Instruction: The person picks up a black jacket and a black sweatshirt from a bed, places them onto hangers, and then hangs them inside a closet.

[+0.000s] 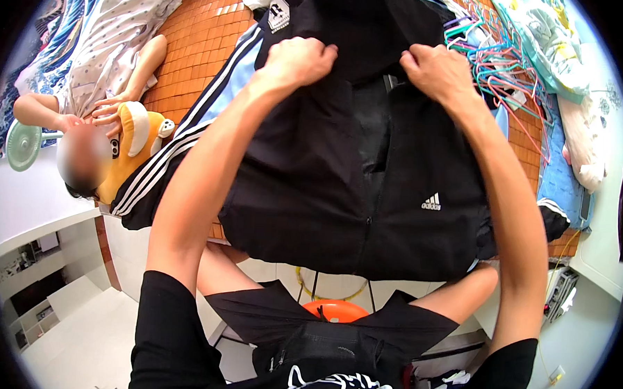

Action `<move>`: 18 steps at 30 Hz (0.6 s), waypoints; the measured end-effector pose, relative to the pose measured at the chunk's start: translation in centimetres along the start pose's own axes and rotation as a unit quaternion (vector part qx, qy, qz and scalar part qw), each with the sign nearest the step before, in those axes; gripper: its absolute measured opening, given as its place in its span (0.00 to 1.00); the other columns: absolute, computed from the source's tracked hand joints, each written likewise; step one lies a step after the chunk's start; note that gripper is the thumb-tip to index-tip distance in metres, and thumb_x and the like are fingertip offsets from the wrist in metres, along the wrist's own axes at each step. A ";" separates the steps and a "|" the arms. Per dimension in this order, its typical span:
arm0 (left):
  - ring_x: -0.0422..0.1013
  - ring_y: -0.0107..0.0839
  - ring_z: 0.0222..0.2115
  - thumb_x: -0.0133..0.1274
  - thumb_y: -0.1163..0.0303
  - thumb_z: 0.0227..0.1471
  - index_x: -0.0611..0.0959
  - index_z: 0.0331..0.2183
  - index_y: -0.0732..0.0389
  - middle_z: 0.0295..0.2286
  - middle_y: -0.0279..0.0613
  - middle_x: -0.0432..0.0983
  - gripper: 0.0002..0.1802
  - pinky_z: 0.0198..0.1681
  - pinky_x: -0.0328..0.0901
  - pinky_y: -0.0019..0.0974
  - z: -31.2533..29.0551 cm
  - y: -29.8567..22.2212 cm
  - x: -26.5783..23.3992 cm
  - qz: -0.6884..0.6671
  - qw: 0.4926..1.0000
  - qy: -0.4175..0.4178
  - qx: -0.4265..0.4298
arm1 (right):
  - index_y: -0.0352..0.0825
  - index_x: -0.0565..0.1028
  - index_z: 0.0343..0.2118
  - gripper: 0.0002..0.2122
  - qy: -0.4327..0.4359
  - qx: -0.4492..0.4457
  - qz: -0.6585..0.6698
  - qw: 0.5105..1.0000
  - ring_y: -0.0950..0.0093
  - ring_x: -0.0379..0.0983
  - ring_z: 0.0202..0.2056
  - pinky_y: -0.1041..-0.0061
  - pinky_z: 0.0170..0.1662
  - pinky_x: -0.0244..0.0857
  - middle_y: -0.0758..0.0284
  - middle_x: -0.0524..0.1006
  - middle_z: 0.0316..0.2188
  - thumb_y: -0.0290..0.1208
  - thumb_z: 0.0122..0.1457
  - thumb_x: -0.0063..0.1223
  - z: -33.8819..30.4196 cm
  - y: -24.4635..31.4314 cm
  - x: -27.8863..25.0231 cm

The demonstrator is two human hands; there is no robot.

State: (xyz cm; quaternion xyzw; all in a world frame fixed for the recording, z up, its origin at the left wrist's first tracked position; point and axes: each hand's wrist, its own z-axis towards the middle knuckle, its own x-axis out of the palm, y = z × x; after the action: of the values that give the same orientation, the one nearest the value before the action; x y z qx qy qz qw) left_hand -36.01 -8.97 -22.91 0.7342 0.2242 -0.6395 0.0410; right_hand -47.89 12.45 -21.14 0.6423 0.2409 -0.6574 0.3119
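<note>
A black zip jacket (pixel 431 165) with white stripes along its sleeves lies spread in front of me, its front facing up and its lower hem toward my lap. The front zipper is partly open toward the top, where dark lining shows. My left hand (pixel 301 60) is closed on the black fabric at the upper left, near a white badge print. At the upper right, my right hand (pixel 438 71) also grips the jacket with curled fingers. Between the two hands the black cloth is drawn up in a loose fold. Light blue fabric peeks out beneath the jacket.
A brown tile mat (pixel 207 26) covers the bed. Several coloured hangers (pixel 504 71) are heaped at the right, beside blue and white bedding (pixel 559 163). Someone lies at the left with a yellow plush pillow (pixel 129 148) near a green fan (pixel 23 146). An orange basin (pixel 338 310) stands below.
</note>
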 end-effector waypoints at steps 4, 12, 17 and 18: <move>0.75 0.54 0.37 0.52 0.54 0.49 0.81 0.33 0.65 0.31 0.59 0.78 0.21 0.42 0.67 0.47 -0.4 0.2 -0.6 0.011 0.999 -0.012 0.036 | 0.33 0.80 0.27 0.17 -0.024 0.008 0.040 0.999 0.57 0.77 0.33 0.62 0.39 0.70 0.52 0.79 0.26 0.46 0.53 0.54 -1.4 -5.6 -0.1; 0.63 0.27 0.14 0.51 0.76 0.43 0.73 0.23 0.62 0.13 0.34 0.65 0.03 0.18 0.60 0.34 -1.6 3.0 -5.3 -0.297 0.911 -0.285 0.037 | 0.31 0.79 0.21 0.19 -0.115 0.015 0.206 0.972 0.87 0.63 0.15 0.82 0.20 0.55 0.73 0.68 0.10 0.45 0.58 0.56 -4.4 -9.1 -4.8; 0.67 0.34 0.23 0.52 0.79 0.37 0.72 0.30 0.66 0.28 0.49 0.69 0.12 0.26 0.63 0.40 -3.6 3.2 -4.9 -0.179 0.890 -0.401 0.123 | 0.32 0.80 0.25 0.19 -0.087 0.102 0.191 0.972 0.84 0.68 0.20 0.81 0.25 0.59 0.72 0.71 0.14 0.46 0.58 0.55 -6.8 -10.7 -5.3; 0.67 0.38 0.28 0.53 0.78 0.36 0.70 0.38 0.65 0.34 0.53 0.68 0.21 0.31 0.64 0.41 -3.7 3.2 -4.6 -0.155 0.902 -0.396 0.070 | 0.32 0.80 0.28 0.18 -0.053 0.095 0.147 0.983 0.82 0.72 0.23 0.80 0.28 0.63 0.70 0.75 0.17 0.45 0.58 0.54 -6.9 -11.0 -5.2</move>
State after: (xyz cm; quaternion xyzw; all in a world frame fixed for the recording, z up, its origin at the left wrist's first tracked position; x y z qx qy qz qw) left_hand -31.77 -11.78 -18.61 0.3772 0.2546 -0.8901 -0.0247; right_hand -51.12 25.48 -17.33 0.6614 0.0633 -0.6574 0.3555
